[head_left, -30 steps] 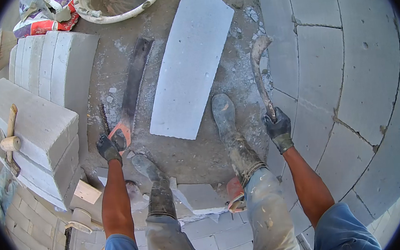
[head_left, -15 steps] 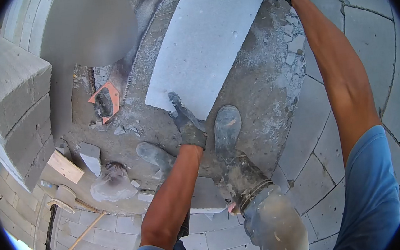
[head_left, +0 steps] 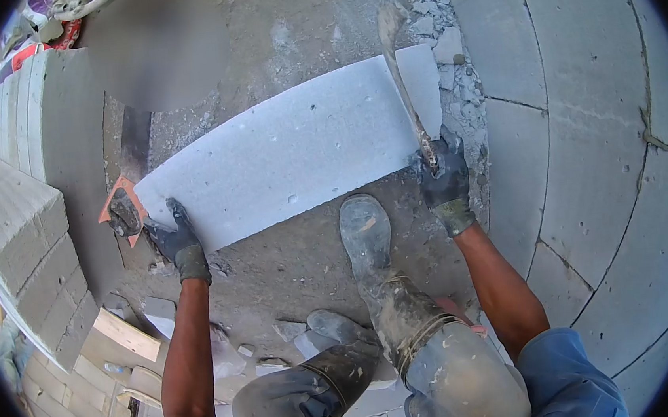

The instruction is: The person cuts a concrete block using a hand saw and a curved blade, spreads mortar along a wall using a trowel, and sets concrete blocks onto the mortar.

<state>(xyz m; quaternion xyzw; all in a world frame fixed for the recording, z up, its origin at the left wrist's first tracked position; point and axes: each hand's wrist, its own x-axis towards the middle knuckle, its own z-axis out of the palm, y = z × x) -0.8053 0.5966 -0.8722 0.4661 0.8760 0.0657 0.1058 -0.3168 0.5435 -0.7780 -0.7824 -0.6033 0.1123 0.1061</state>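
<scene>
A long, pale aerated concrete block (head_left: 289,149) lies across the floor in front of my boots, its broad face up. My left hand (head_left: 176,242), in a dark glove, grips its near left corner with the thumb on top and the other fingers hidden underneath or beside the edge. At the block's right end, my gloved right hand (head_left: 444,179) is closed around a slim-handled tool (head_left: 402,83). The tool crosses over the block, its wider far end blurred. A handsaw with an orange handle (head_left: 133,196) lies against the block's left end.
Stacked blocks (head_left: 27,243) stand at left. Large block walling (head_left: 581,123) runs along the right, with broken rubble (head_left: 447,48) at its foot. Near my boots (head_left: 365,226) lie a wooden board (head_left: 126,334) and block offcuts (head_left: 161,315).
The block has turned from lengthwise to crosswise. My right hand has come from the far upper right to the block's right end and now holds the tool. My left hand has moved left with the block.
</scene>
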